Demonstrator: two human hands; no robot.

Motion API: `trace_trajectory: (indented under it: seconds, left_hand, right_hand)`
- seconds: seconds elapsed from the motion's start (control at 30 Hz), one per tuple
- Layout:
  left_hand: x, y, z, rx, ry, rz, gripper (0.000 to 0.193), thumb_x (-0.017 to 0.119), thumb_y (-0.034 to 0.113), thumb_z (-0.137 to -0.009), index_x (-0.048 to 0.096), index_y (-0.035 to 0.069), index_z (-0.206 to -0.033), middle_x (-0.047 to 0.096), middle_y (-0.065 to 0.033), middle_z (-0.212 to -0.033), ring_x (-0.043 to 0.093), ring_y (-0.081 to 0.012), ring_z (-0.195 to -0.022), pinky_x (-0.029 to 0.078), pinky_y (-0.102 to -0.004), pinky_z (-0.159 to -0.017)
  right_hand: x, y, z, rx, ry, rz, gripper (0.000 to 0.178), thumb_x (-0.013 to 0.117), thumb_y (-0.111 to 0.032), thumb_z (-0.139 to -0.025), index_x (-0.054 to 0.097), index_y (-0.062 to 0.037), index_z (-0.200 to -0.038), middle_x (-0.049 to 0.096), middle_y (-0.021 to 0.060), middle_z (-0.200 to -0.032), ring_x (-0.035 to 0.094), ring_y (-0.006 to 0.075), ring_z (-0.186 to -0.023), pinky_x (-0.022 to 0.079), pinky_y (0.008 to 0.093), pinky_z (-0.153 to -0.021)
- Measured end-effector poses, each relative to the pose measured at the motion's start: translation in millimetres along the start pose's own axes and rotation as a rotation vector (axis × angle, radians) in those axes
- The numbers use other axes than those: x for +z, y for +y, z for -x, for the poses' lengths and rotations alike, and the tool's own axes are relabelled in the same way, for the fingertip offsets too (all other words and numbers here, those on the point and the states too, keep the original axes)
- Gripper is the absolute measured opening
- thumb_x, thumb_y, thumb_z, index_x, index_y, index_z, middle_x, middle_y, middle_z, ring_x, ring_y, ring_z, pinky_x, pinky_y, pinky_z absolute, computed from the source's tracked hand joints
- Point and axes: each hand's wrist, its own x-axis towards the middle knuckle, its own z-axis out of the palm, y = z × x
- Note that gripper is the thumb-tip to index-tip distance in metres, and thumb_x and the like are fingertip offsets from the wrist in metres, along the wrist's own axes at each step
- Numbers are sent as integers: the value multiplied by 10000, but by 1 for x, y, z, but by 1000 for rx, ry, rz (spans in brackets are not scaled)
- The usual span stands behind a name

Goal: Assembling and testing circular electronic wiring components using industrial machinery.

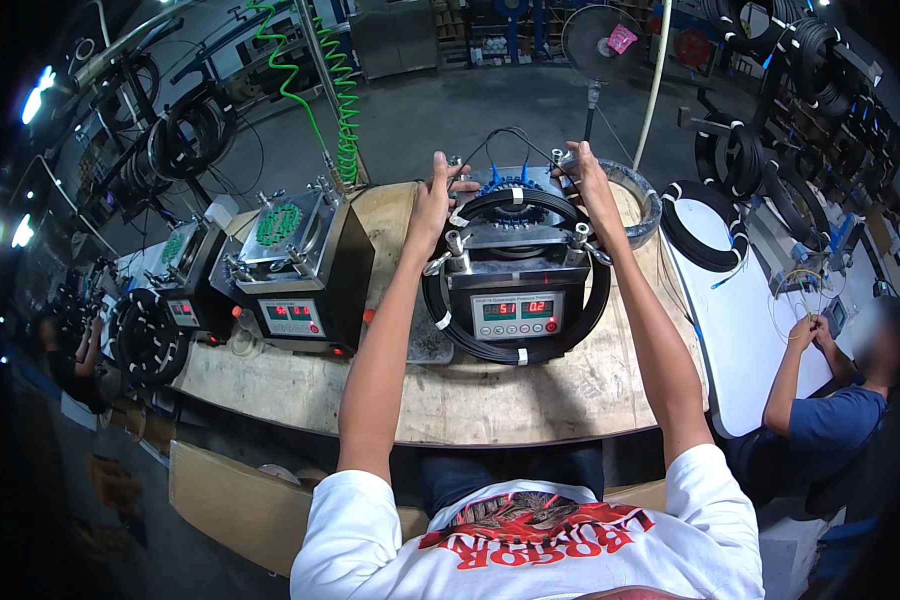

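In front of me stands a box-shaped polishing machine [515,275] with a lit red display and buttons on its front. A blue ring-shaped fixture [510,190] with thin cables sits on its top. A coil of black cable [598,310], bound with white ties, drapes over the machine and hangs around its front. My left hand [434,205] is by the top's far left corner post, thumb and fingers spread apart. At the far right corner post, my right hand [591,198] also has its fingers apart. I see nothing held in either hand; some fingertips are partly hidden.
Left on the wooden table [450,405] stand a second machine [300,270] and a third machine [185,270] with green fixtures. Green coiled hoses [345,120] hang behind. Black cable coils [705,225] lie on the white table at right, where a co-worker [835,400] handles thin cable.
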Motion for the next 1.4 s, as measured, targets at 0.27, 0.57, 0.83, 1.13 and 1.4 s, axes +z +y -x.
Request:
trace_trajectory:
  seconds: [0.27, 0.57, 0.83, 1.13, 1.4]
  left_hand:
    - [2, 0, -2, 59, 2, -66, 861, 275, 710, -999, 570, -17, -1354, 723, -123, -1030, 644, -192, -968, 480, -300, -884]
    - [-4, -7, -7, 42, -24, -47, 888, 265, 752, -973, 523, 29, -1418, 723, -76, -1045, 612, -154, -805, 485, -267, -764]
    - [-1, 0, -2, 5, 1, -7, 941, 262, 765, -966, 541, -34, -1378, 724, -116, -984, 585, -131, -749, 487, -262, -680]
    - [0, 0, -2, 8, -24, 57, 936, 230, 772, -965, 549, -15, -1361, 712, -130, -1031, 650, -171, -951, 486, -272, -828]
    - [0, -1, -2, -6, 0, 49, 924, 222, 764, -971, 536, -8, -1370, 705, -113, -1062, 515, -56, -658, 396, -176, -555]
  right_hand:
    - [-3, -9, 7, -62, -22, 26, 770, 288, -670, -1020, 481, -47, -1430, 625, 168, -1148, 584, 244, -1116, 417, 409, -1010]
    - [-1, -5, 4, -9, 33, 14, 790, 295, -682, -1012, 476, -42, -1437, 604, 181, -1142, 568, 272, -1112, 439, 411, -982]
    - [-5, 5, -3, -34, -22, 70, 811, 287, -731, -984, 465, -105, -1469, 596, 223, -1217, 584, 295, -1101, 494, 412, -923]
    - [-3, -6, 6, -8, -69, -96, 732, 343, -653, -1020, 525, -41, -1378, 667, 110, -928, 605, 152, -892, 462, 316, -827]
    - [-3, -7, 6, 41, -38, -29, 693, 349, -632, -1028, 564, -52, -1342, 682, 42, -809, 585, 119, -768, 400, 255, -646]
